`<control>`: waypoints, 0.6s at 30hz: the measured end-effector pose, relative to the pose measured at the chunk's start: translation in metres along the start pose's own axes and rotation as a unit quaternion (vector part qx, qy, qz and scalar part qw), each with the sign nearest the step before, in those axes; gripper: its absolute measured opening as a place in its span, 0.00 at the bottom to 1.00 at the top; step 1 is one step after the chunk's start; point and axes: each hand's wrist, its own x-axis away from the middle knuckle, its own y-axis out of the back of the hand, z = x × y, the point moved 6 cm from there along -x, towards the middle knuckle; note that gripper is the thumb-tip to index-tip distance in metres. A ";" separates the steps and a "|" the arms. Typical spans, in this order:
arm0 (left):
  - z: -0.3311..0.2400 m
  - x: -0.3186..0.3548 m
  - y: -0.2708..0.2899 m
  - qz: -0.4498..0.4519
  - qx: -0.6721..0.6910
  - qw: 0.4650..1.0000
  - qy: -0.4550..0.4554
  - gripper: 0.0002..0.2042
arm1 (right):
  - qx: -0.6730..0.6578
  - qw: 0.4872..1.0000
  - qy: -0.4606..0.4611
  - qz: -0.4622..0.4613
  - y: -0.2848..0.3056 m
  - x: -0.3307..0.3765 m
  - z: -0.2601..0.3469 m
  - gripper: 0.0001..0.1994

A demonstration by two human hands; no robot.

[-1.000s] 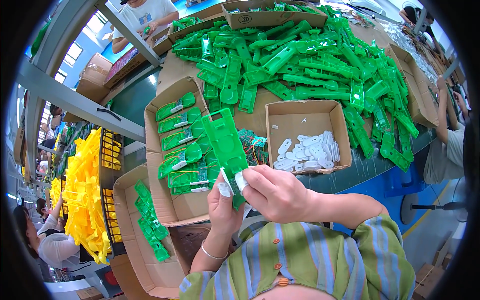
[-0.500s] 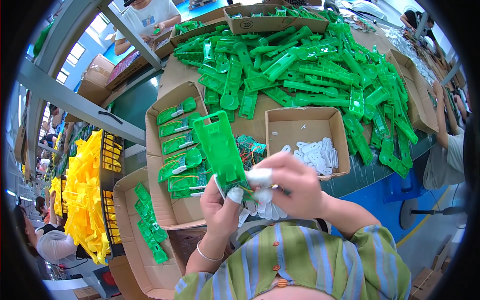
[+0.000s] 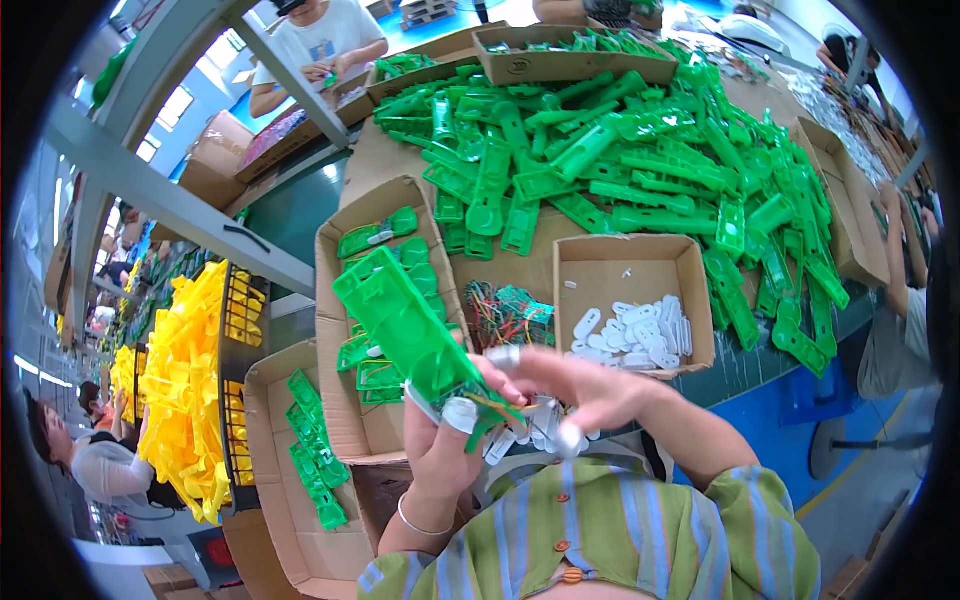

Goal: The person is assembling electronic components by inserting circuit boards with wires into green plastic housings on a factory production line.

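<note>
My left hand (image 3: 448,440), with a white cover on a fingertip, grips a long green plastic housing (image 3: 405,315) tilted up to the left. A small green part with thin wires (image 3: 492,408) sticks out at the housing's lower end. Beside that end is my right hand (image 3: 590,390), its thumb and fingers apart and white covers on its tips. Whether its fingers touch the housing I cannot tell. Below the hands, several white plastic pieces (image 3: 545,425) are partly hidden.
A cardboard box (image 3: 640,245) holds white oval pieces. Wired circuit boards (image 3: 510,315) lie beside it. Left are boxes of green housings (image 3: 330,390) and a rack of yellow parts (image 3: 185,390). A large heap of green housings (image 3: 600,150) covers the far table. Other people work around.
The housing has tilted further left, and its lower end has turned toward my right hand. My right hand's thumb and fingers have spread from a pinch at the wires. The whole view has shifted slightly.
</note>
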 end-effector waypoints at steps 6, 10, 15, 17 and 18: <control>-0.011 -0.011 0.034 0.022 -0.161 0.987 -0.018 0.34 | 0.132 0.961 -0.243 0.034 -0.016 0.036 -0.015 0.12; -0.013 -0.007 0.041 0.023 -0.480 0.877 -0.014 0.34 | 0.485 0.862 -0.139 0.051 0.014 0.036 0.030 0.12; 0.018 -0.007 0.031 0.059 -0.285 0.954 0.069 0.26 | 0.798 0.581 0.020 -0.161 0.026 0.015 0.085 0.11; 0.027 -0.008 0.014 0.046 -0.112 0.988 0.099 0.17 | 0.692 0.626 0.169 -0.316 0.019 0.027 0.106 0.10; 0.032 -0.006 0.010 0.047 -0.110 0.988 0.101 0.17 | 0.650 0.658 0.220 -0.310 0.009 0.030 0.105 0.11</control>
